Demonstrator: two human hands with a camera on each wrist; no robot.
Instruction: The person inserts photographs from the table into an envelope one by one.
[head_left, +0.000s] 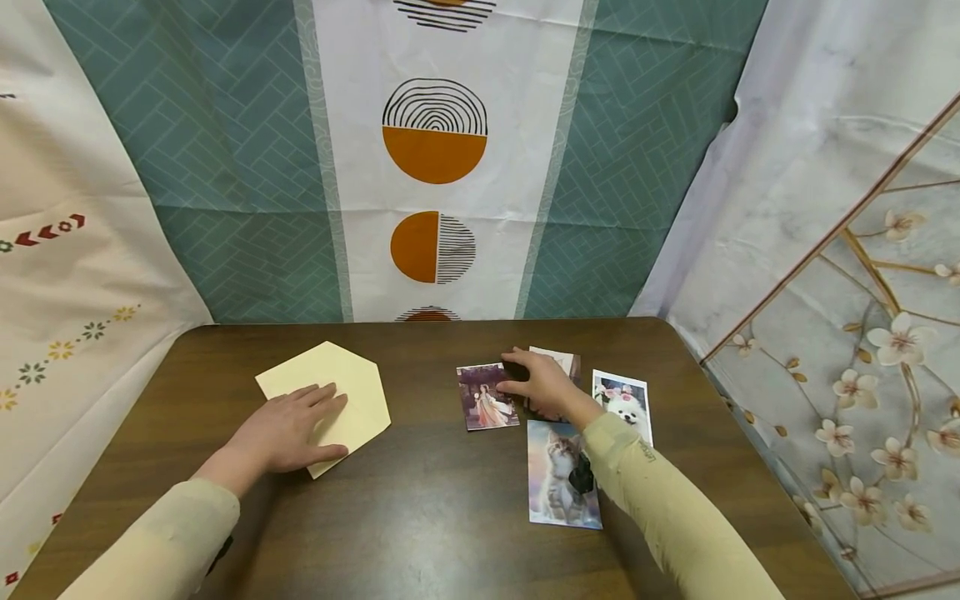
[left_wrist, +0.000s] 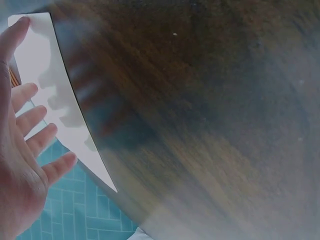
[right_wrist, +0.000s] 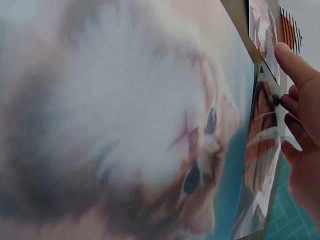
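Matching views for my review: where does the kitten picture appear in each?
Head: the kitten picture lies right of centre, in the lower half.
Left wrist: not in view.
Right wrist: it fills the left and middle.
Shared landmark: the teal patterned cloth, visible in all three.

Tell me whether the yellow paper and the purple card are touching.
Apart: the head view shows a wide strip of bare table between the yellow paper and the purple card.
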